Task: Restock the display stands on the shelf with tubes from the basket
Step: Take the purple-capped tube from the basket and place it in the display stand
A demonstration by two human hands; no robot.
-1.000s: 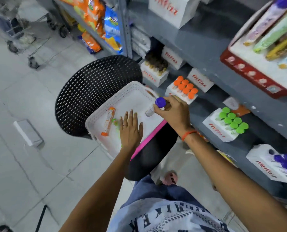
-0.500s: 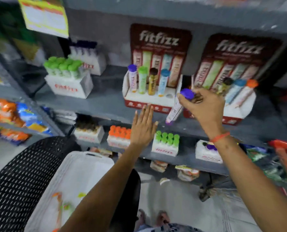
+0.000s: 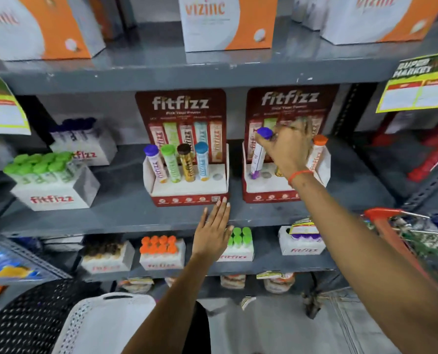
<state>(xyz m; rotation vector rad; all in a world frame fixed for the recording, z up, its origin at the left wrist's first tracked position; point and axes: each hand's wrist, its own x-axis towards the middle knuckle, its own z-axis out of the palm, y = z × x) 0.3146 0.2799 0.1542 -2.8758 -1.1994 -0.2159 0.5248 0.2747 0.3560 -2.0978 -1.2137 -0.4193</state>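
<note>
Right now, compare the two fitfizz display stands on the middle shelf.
The left stand holds four upright tubes and shows one empty hole at its right end; nobody touches it. At the right stand, the right hand is lowering a tilted purple-capped tube toward its leftmost slot. Both share maroon fitfizz backboards.

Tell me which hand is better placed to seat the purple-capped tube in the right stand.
Right. The right hand already grips the tube, its base at the right stand's leftmost hole. The left hand is open and empty, lower, near the left stand.
</note>
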